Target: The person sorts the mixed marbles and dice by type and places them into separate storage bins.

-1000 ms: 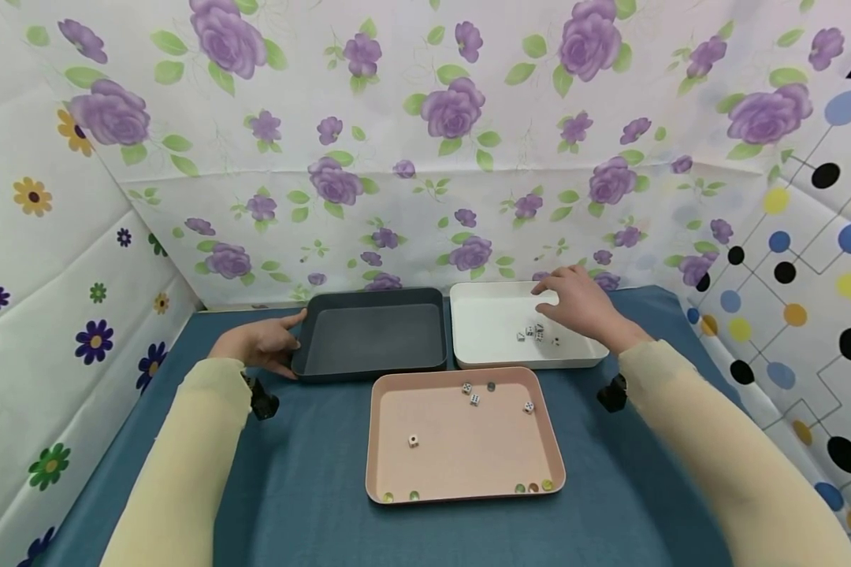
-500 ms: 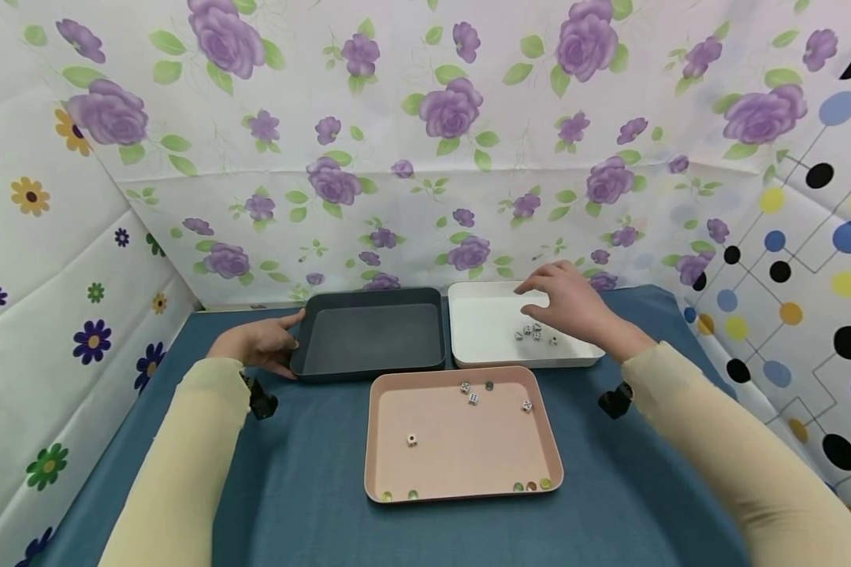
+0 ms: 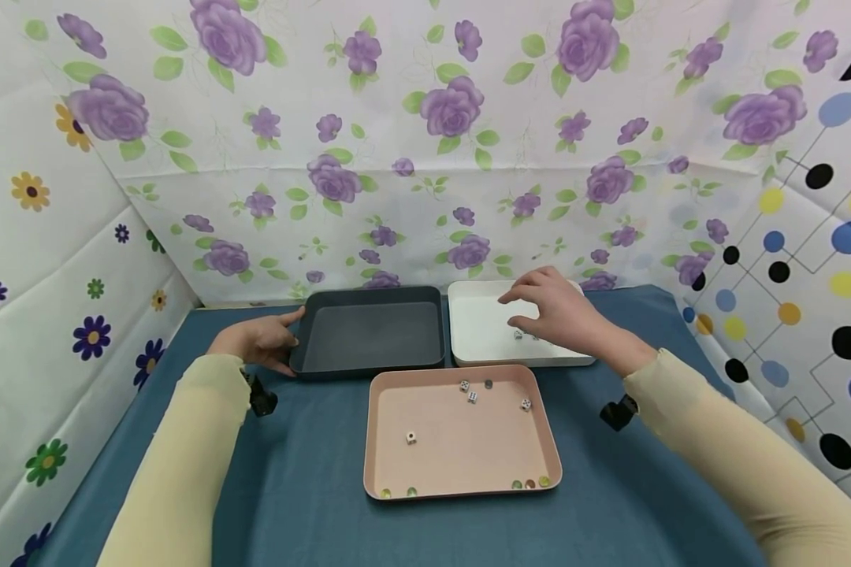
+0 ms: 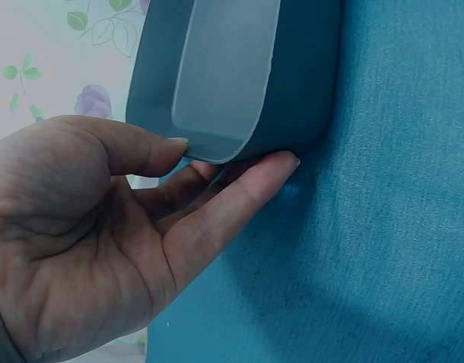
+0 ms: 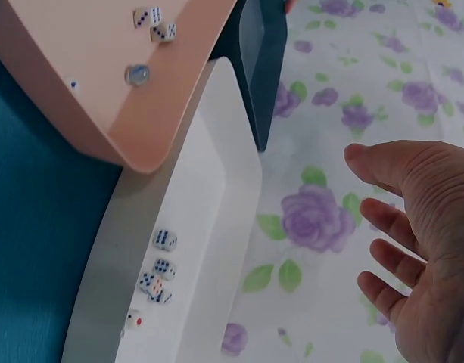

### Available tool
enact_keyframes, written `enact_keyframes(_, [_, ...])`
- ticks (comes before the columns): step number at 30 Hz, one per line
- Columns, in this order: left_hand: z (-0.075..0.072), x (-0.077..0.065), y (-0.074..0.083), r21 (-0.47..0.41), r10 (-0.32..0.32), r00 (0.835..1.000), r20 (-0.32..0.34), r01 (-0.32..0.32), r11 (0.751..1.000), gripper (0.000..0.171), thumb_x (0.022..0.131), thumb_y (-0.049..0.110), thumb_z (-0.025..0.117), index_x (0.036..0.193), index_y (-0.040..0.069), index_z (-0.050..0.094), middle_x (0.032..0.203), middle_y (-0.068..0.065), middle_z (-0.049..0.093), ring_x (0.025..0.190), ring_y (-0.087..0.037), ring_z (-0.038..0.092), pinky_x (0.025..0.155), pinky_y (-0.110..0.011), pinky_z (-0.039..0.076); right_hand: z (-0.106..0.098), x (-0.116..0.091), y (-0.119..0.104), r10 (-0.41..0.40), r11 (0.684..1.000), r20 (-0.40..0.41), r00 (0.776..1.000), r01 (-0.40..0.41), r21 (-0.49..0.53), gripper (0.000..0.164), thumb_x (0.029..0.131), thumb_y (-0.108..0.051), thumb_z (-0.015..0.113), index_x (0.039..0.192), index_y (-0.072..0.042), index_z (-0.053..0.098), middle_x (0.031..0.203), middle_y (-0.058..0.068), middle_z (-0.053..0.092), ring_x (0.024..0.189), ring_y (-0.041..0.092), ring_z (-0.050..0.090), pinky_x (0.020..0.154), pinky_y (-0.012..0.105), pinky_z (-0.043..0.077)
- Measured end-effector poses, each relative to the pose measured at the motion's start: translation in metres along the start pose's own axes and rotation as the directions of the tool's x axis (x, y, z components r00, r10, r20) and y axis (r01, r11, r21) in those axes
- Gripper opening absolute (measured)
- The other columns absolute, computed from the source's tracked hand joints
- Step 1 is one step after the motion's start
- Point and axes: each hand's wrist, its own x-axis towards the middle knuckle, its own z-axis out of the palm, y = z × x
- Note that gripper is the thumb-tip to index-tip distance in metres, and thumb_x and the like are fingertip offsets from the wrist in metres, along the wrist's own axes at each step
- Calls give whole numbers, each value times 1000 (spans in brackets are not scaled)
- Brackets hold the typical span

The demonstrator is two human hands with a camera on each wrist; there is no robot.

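Note:
At the back left, my left hand grips the left end of a dark grey tray. The left wrist view has the thumb at the rim and the fingers against the outer wall. My right hand hovers above a white tray, fingers loosely bent and holding nothing. Several white dice lie in that tray, partly hidden by the hand in the head view. In front, a pink tray holds several dice, among them one die at left, plus several glass marbles.
All three trays stand on a blue cloth. A white curtain with purple flowers rises right behind them. Flowered cloth closes the left side and dotted cloth the right. Yellow-green marbles sit along the pink tray's near edge.
My right hand has moved left over the white tray and now covers more of its dice. The left hand keeps its grip on the dark grey tray.

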Motion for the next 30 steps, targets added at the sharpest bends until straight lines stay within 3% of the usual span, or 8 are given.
enact_keyframes(17, [0, 0, 0, 5, 3, 1000, -5, -3, 1000, 80, 110, -1, 31, 158, 36, -22, 161, -40, 8, 129, -48, 53, 91, -54, 57, 8, -4, -26, -176, 984, -5, 984, 177, 10, 28, 88, -21, 84, 115, -17, 77, 116, 3, 65, 114, 25, 52, 96, 45, 46])
enact_keyframes(30, [0, 0, -2, 4, 6, 1000, -7, -6, 1000, 79, 110, 1, 32, 159, 36, -21, 162, -38, 3, 125, -47, 56, 91, -54, 58, 16, -11, -42, -199, 980, 75, 977, 197, 39, 29, 87, -18, 85, 115, -20, 77, 117, 0, 64, 120, 24, 50, 97, 43, 49])
